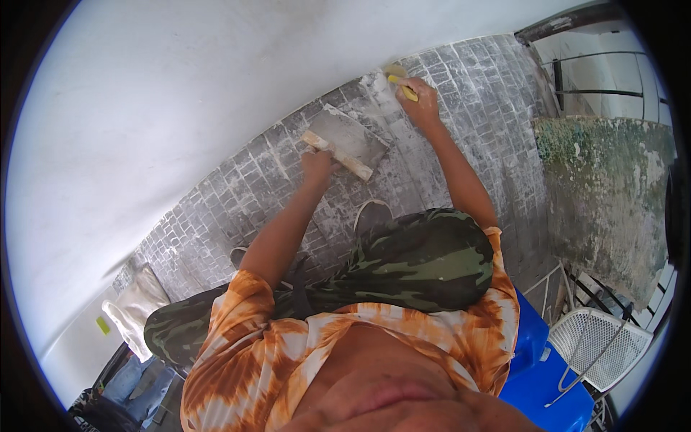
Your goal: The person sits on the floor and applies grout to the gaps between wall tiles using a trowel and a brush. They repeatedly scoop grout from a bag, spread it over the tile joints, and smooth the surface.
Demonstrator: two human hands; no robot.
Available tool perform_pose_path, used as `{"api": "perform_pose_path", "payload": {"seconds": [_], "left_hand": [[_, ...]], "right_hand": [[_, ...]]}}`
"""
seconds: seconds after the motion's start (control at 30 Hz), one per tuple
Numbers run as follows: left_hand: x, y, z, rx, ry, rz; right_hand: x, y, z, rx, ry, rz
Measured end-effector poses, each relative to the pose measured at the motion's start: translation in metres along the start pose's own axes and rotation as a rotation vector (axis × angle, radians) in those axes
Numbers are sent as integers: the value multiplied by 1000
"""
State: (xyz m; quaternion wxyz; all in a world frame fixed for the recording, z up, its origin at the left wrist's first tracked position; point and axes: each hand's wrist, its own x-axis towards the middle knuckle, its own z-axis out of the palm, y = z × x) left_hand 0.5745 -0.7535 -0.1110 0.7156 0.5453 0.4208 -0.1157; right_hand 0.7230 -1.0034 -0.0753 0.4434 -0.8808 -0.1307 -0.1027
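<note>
Left hand [317, 164]: fingers wrapped round the wooden handle of a plaster hawk [353, 137], its board held level, probably to keep mortar close by. Right hand [421, 104]: fist closed on a yellow-handled putty knife [402, 85], blade meeting the base of the white wall [180, 93], far edge of the grey paved floor [461, 86].

Orange-white tie-dye shirt [288, 345] — camouflage trousers [425, 263] — grey shoes [373, 214].

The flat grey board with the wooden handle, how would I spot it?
Find the white wall where it meets the grey paved floor. There the left hand grips the board by its pale wooden handle; it is the only flat, square, plaster-smeared plate there.
</note>
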Motion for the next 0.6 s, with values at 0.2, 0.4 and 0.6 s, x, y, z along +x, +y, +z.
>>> {"api": "perform_pose_path", "payload": {"seconds": [0.2,0.4,0.6], "left_hand": [[22,19,9,171,0,140],[34,27,11,233,10,174],[45,20,8,294,16,217]], "right_hand": [[4,-9,7,4,171,-49],[-33,-38,19,122,-109,-50],[7,1,30,30,10,-113]]}}
